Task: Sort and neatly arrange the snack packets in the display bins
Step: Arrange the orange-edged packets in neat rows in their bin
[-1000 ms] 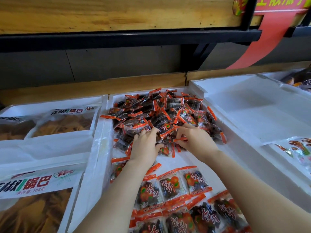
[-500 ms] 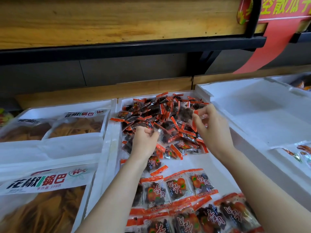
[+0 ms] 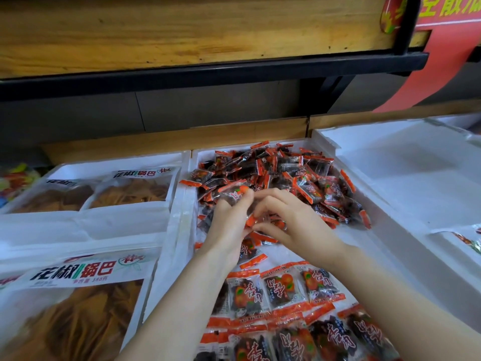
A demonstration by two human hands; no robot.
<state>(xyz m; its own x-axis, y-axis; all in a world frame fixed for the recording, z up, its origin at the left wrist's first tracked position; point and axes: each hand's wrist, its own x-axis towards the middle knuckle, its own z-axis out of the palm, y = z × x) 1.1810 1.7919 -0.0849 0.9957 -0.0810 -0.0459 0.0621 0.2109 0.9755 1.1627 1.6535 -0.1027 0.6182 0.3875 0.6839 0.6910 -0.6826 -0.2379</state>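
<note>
A loose heap of small orange-edged snack packets (image 3: 286, 175) fills the far half of the middle white foam bin (image 3: 182, 212). Neat rows of the same packets (image 3: 283, 290) lie flat in its near half. My left hand (image 3: 229, 225) grips a clear packet (image 3: 234, 194) at the front of the heap, thumb and fingers curled round it. My right hand (image 3: 291, 220) is beside it, fingers bent over an orange-edged packet (image 3: 257, 218) that it pinches. Both hands meet just in front of the heap.
The left bin holds large white bags of brown crisps (image 3: 75, 277), with more bags (image 3: 135, 188) behind. A white foam bin (image 3: 406, 173) on the right is mostly bare, a packet (image 3: 468, 241) at its near corner. A wooden shelf (image 3: 182, 32) overhangs the back.
My right hand came down and left from the heap's right side to meet my left hand. My left hand rose slightly with a packet. The camera moved closer.
</note>
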